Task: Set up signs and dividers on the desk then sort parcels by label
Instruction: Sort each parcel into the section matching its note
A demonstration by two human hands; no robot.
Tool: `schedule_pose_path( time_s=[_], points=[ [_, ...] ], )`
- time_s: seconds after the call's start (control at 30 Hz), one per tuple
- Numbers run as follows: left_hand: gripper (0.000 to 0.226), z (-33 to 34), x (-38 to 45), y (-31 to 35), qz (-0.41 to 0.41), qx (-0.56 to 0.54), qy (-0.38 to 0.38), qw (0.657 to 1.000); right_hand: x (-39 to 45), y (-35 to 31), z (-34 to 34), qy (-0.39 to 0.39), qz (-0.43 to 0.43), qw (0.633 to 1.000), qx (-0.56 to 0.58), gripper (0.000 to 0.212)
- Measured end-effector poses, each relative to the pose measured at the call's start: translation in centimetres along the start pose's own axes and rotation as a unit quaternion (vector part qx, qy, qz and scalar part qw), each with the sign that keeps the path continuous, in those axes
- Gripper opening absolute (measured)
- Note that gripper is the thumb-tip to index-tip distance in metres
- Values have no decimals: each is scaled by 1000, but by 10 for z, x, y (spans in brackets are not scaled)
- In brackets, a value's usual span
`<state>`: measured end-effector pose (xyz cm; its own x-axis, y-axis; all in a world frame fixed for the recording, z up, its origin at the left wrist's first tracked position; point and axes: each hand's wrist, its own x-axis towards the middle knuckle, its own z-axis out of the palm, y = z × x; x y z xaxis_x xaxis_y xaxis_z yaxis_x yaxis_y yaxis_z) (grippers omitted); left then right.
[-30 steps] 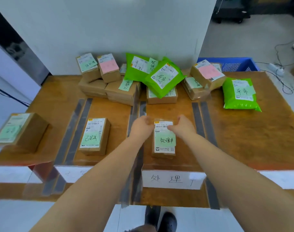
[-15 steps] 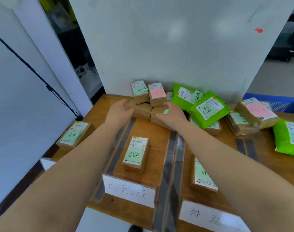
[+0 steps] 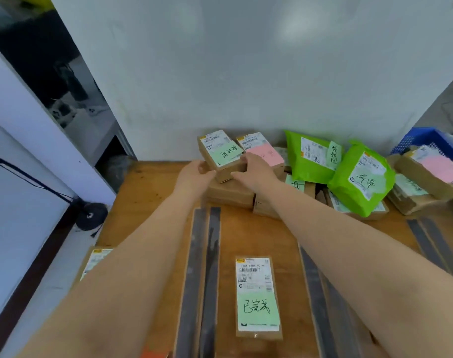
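At the back of the wooden desk (image 3: 148,187) lies a pile of parcels. On top of stacked brown boxes sits a small brown box with a green note (image 3: 221,155). My left hand (image 3: 195,173) grips its near left side and my right hand (image 3: 255,169) grips its right side. Beside it sits a box with a pink note (image 3: 264,153). Dark divider strips (image 3: 203,275) run along the desk. Between two dividers lies a flat brown parcel with a green note (image 3: 257,297).
Two green bags (image 3: 359,182) and more brown boxes (image 3: 426,177) lie at the back right, by a blue crate (image 3: 424,140). Another box (image 3: 93,262) lies left of my left arm. A white wall stands behind the desk. A black cable and base (image 3: 91,215) sit left.
Both hands left the parcel in the middle lane, reached to the back pile and now hold the green-note box on top. My view has swung left and closer.
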<state>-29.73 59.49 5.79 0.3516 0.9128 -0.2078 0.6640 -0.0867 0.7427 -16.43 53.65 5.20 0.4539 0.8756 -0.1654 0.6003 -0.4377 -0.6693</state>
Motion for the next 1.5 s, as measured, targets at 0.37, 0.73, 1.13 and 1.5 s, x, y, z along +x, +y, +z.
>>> schedule_pose_path(
  time_s=[0.37,0.73,1.13,1.5],
  points=[
    [34,21,81,-10,-24,-87,-35,995,88,-12,26,27,32,993,-110,37],
    [38,24,81,-16,-54,-169,1,984,85,-10,38,47,80,996,-11,29],
    [44,16,-36,60,57,-198,17,978,-44,0,-48,177,25,958,224,44],
    [47,137,-239,172,168,-203,-9,965,-255,127,-189,270,3,927,259,47]
  ],
)
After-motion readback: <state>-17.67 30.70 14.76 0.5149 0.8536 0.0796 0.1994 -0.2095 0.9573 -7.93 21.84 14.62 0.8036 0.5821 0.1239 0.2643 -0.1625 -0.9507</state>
